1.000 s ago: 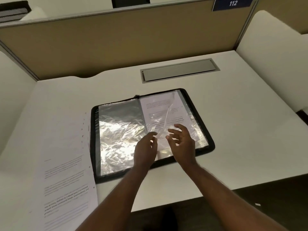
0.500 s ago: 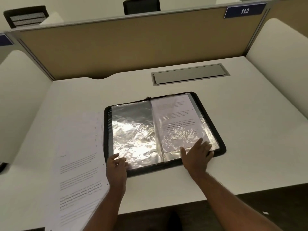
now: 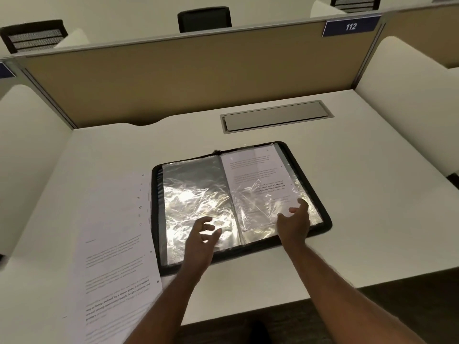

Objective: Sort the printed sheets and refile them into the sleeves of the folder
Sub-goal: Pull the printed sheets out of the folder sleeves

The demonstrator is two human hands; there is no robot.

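A black-edged folder point(image 3: 326, 220) lies open on the white desk. Its left page is an empty, shiny plastic sleeve point(image 3: 193, 192). The right sleeve holds a printed sheet point(image 3: 255, 170). My left hand point(image 3: 201, 238) hovers over the lower part of the left sleeve, fingers loosely spread, holding nothing. My right hand point(image 3: 294, 222) is at the lower right corner of the right sleeve, fingers relaxed and slightly curled, nothing in its grasp. A fanned pile of printed sheets point(image 3: 116, 269) lies on the desk to the left of the folder.
The white desk point(image 3: 372, 219) is walled by a tan partition point(image 3: 198, 78) at the back and white side panels. A grey cable hatch point(image 3: 275, 116) sits behind the folder. The desk's front edge runs just below my forearms.
My left hand moved from the folder's lower left corner rightward onto the left sleeve. My right hand lifted off the right sleeve's bottom edge. The turned sleeve has settled flat.
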